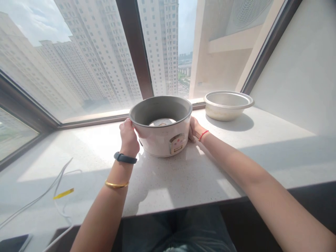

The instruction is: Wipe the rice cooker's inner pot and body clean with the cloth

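Note:
A white rice cooker body [161, 134] without its inner pot stands upright on a pale speckled counter [183, 182] by a window. Its grey inside and round heating plate show from above, and its control switch faces me. My left hand [128, 136] grips the cooker's left side at the rim, with a dark band and a gold bangle on that wrist. My right hand [195, 128] holds the right side, a red string on its wrist.
A metal inner pot [228, 105] sits at the back right of the counter near the wall. A white cable [49, 190] with a yellow tag trails over the counter's left part. A dark window frame runs behind the cooker.

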Tool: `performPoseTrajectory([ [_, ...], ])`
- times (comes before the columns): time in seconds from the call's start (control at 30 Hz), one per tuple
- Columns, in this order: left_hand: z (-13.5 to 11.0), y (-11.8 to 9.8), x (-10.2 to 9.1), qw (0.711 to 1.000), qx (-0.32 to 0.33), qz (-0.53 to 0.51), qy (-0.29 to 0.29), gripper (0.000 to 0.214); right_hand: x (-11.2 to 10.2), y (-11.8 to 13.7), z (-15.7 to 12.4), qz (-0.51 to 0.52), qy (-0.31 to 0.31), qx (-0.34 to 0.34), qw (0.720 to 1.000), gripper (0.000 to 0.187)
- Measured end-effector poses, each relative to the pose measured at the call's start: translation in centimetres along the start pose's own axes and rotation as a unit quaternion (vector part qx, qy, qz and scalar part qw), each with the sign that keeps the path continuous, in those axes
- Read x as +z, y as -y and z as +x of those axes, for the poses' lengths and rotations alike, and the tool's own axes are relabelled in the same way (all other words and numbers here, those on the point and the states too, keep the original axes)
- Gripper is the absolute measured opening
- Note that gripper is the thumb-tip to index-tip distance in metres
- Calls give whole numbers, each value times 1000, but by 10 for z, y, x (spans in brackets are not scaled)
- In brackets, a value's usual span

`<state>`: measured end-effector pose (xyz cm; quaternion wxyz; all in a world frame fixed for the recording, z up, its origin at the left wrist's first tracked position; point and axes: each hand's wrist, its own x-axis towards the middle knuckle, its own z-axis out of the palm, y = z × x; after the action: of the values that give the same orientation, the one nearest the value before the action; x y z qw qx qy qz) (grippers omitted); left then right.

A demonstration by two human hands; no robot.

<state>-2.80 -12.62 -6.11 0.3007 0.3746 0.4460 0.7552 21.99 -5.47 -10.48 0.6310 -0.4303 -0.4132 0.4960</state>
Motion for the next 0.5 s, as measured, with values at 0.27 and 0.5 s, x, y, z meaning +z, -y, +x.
performPoseTrajectory([
  [0.27,4,0,-8,1000,4,-18,14,6,3,-11,-121,-191,-99,-297,930,42],
  [0.5,12,-8,-24,997,-39,-35,57,7,56,-3,-155,-527,-18,-592,610,57],
])
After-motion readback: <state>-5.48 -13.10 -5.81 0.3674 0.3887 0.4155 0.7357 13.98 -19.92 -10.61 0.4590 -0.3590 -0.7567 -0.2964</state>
